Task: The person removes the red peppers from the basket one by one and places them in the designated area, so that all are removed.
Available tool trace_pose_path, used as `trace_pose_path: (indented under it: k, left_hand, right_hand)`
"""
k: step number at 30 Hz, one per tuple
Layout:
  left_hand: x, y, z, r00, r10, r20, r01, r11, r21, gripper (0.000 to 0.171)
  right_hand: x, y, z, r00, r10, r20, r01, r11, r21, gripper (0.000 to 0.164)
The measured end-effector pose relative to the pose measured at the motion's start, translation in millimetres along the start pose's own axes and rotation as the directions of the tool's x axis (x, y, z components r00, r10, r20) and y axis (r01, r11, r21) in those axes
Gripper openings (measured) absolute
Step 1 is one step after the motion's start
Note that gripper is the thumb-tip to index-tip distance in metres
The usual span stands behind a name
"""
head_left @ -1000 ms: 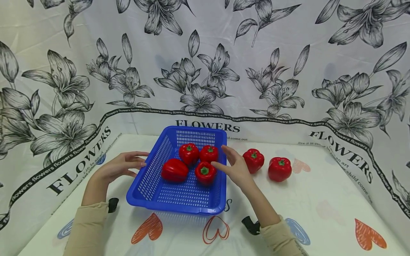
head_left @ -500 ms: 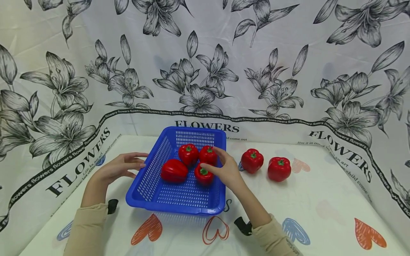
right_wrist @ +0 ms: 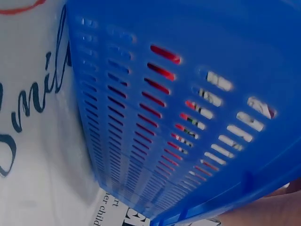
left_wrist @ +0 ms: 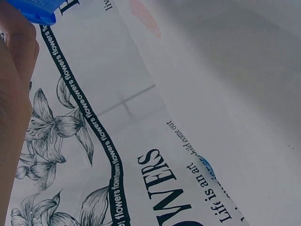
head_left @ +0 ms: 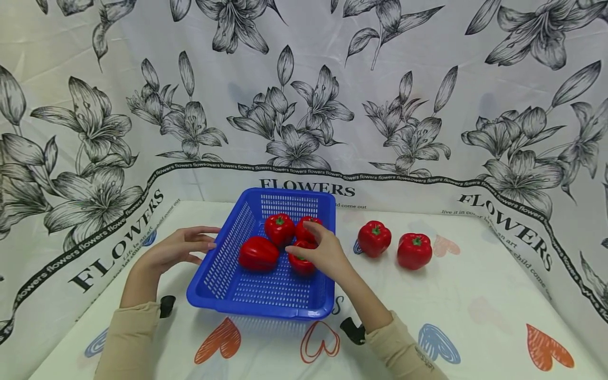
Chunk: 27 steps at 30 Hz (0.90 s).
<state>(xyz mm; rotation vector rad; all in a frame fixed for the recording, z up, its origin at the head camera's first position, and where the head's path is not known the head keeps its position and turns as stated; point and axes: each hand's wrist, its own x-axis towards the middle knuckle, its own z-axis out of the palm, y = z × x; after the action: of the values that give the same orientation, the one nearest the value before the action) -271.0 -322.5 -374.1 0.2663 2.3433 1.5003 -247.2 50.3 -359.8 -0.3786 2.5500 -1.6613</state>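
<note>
A blue plastic basket [head_left: 254, 306] with slotted walls holds several red bell peppers, one of them lying on its side [head_left: 258, 254]. My right hand [head_left: 330, 257] reaches over the basket's right rim, thumb and index finger spread above the front right bell pepper [head_left: 301, 266], covering part of it. Behind it, another bell pepper [head_left: 304, 229] is partly hidden by the fingers. At the left rim, my left hand [head_left: 173, 250] has its fingers spread beside the wall. In the right wrist view the basket's slotted wall [right_wrist: 188, 61] fills most of the picture, red showing through the slots.
Two more red bell peppers, one nearer [head_left: 374, 240] and one farther right [head_left: 414, 252], stand on the table right of the basket. The white tablecloth [head_left: 475, 316] has printed hearts. A flower-print curtain [head_left: 361, 132] rises behind and along both sides.
My right hand has moved left, from the basket's right rim to over the front right bell pepper. My left hand and the basket have stayed in place.
</note>
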Motion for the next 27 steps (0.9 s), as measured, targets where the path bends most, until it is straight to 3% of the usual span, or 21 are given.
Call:
trace_pose_path:
  k: [7,13,19,27]
  left_hand:
    - [0.9,-1.3,-0.4,1.0,0.003,0.003,-0.003,1.0,0.0,0.061]
    - [0.8,-0.9,0.2,1.0,0.001,0.004,-0.001,1.0,0.0,0.062]
    - [0.7,-0.2,0.8,1.0,-0.004,-0.004,0.004,1.0,-0.004,0.062]
    - [1.5,-0.4,-0.2,1.0,-0.012,-0.014,0.012,1.0,0.003,0.063]
  right_hand:
    - [6,-2,-4,0.995,-0.032,0.096,0.039,0.997,-0.067,0.069]
    - [11,-5,-5,0.988,-0.021,0.151,0.049,0.982,-0.185,0.068]
    - [16,-6,-4,0.986,0.006,0.168,0.035,0.97,-0.242,0.067]
    - [18,-5,0,0.987,-0.016,0.163,0.068,0.946,-0.316,0.068]
